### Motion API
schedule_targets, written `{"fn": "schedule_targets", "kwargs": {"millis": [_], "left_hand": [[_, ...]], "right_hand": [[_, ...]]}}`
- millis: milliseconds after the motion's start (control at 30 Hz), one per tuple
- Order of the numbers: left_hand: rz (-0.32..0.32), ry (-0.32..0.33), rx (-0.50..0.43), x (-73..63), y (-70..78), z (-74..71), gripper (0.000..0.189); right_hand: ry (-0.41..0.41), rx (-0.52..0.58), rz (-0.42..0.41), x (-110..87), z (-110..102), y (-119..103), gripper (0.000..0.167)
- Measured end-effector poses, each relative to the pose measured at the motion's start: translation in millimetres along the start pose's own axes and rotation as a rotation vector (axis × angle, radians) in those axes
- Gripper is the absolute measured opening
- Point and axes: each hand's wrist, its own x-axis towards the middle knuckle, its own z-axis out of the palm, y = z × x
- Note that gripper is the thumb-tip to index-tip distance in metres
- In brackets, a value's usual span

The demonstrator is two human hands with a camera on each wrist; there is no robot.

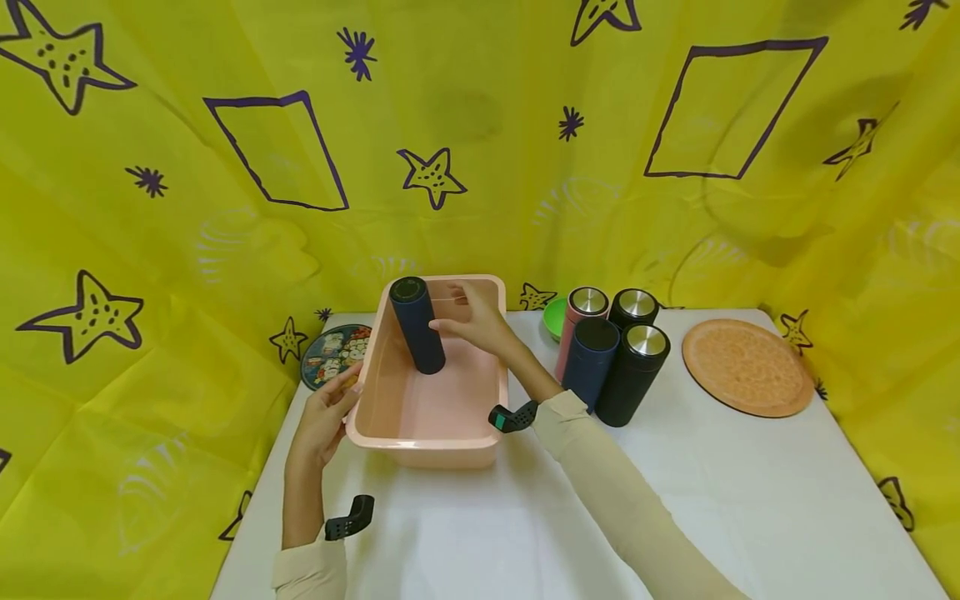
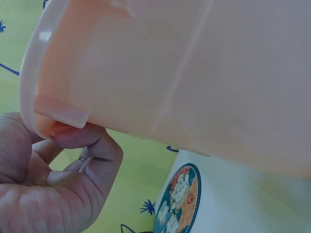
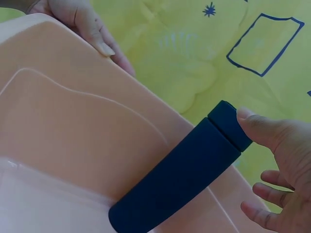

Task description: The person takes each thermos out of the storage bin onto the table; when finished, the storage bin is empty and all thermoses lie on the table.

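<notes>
A pale pink plastic tub (image 1: 457, 417) stands on the white table. My left hand (image 1: 322, 417) grips its left rim, with the thumb and fingers about the edge in the left wrist view. Inside the tub a dark blue thermos (image 1: 420, 333) stands tilted, leaning towards the left wall, its capped end up. My right hand (image 1: 480, 321) is over the tub just right of the thermos. In the right wrist view the thumb (image 3: 255, 124) is right at the thermos cap, while the other fingers are spread loosely away from its body.
Right of the tub stand several thermoses: a pink one (image 1: 581, 325), a dark blue one (image 1: 592, 362) and black ones (image 1: 633, 375). A green bowl (image 1: 553, 317) is behind them. A round tan board (image 1: 750, 367) lies far right, a patterned round mat (image 1: 330, 354) left. Yellow cloth (image 1: 480, 233) hangs behind.
</notes>
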Motion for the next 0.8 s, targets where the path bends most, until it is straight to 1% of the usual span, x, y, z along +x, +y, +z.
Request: {"fn": "schedule_targets", "kwargs": {"millis": [100, 267, 367, 500, 633, 800], "left_hand": [[-0.002, 0.004, -0.004, -1.1, 1.1, -1.2, 0.052], [-0.001, -0.001, -0.017, -1.6, 0.8, -1.6, 0.052], [-0.004, -0.003, -0.021, -1.7, 0.0, -0.6, 0.052], [-0.004, -0.001, -0.012, -1.5, -1.1, -0.4, 0.052], [0.005, -0.005, -0.012, -1.0, -1.5, -1.0, 0.052], [0.018, -0.010, -0.030, -0.5, -1.5, -0.9, 0.053]], "right_hand": [[-0.021, 0.022, -0.001, 8.6, 6.7, -0.5, 0.079], [-0.016, 0.032, -0.007, 20.6, 15.8, 4.0, 0.080], [-0.016, 0.042, 0.019, 23.5, 20.2, 8.9, 0.083], [-0.049, 0.025, 0.040, 25.5, 25.8, 15.5, 0.087], [-0.060, 0.001, 0.047, 27.1, 29.2, 19.4, 0.088], [-0.059, -0.002, 0.047, 31.5, 32.0, 20.3, 0.087]]}}
